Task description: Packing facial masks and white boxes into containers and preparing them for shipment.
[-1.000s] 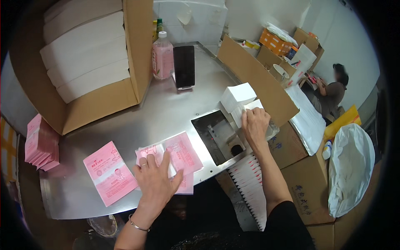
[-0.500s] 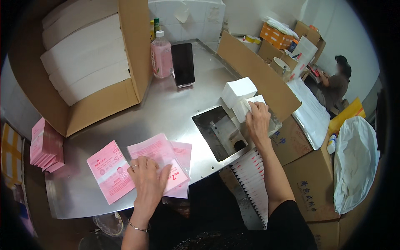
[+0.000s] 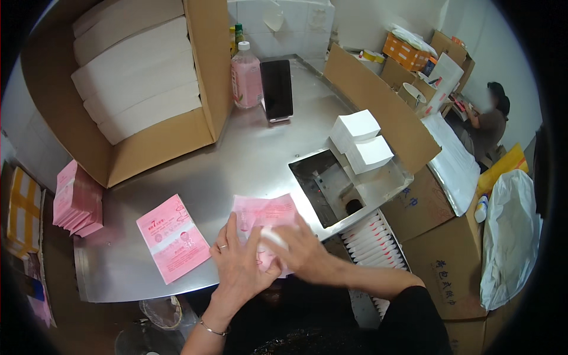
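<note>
— What sits in the boxes?

— The big carton (image 3: pixel 148 136) at the back left lies on its side, full of stacked white packs (image 3: pixel 133 77). A sunken metal bin (image 3: pixel 331 186) in the steel table (image 3: pixel 248 160) holds a dark opening and little else I can make out; two white pads (image 3: pixel 361 139) rest on its far rim. Below the table edge, a tray (image 3: pixel 373 242) holds a row of white pieces with pink tips.

— And the hands?

— Both come up from the lower edge and meet at the table's near edge. The left hand (image 3: pixel 239 263) lies flat, palm down, on a pink bag (image 3: pixel 263 222). The right hand (image 3: pixel 299 251) crosses in from the right, wrist bent, over the same bag.

— Fingers?

— Left fingers are spread a little and press on the bag. Right fingers are curled round something small and white (image 3: pixel 273 236) at the bag's mouth; whether they grip it tightly, I cannot tell.

— Anything else pink?

— A second bag (image 3: pixel 173 236) lies flat to the left, apart from the hands, and a pink stack (image 3: pixel 77 198) sits at the table's left end.
</note>
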The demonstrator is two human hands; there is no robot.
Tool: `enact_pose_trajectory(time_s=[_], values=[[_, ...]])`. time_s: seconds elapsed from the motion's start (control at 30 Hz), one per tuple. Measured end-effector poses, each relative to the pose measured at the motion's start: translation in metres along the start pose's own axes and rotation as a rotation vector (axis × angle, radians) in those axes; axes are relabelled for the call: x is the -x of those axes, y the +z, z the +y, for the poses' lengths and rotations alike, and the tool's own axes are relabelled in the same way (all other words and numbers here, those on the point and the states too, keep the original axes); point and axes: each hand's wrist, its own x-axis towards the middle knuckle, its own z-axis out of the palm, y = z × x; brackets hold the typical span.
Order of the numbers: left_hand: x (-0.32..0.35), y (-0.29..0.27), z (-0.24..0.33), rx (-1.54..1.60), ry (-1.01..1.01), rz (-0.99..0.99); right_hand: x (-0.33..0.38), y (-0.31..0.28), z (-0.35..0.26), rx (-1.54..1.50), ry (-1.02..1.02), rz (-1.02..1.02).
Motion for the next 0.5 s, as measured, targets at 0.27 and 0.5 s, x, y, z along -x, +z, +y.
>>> enact_pose_trajectory(time_s=[0.27,0.5], values=[[-0.01,0.012,0.012,-0.167,-0.013,0.022,-0.052,0.051,0.063,0.43,0.358,-0.375],[-0.007,0.003,0.013,-0.097,0.048,0.029,0.013,-0.009,0.138,0.282,0.724,-0.342]])
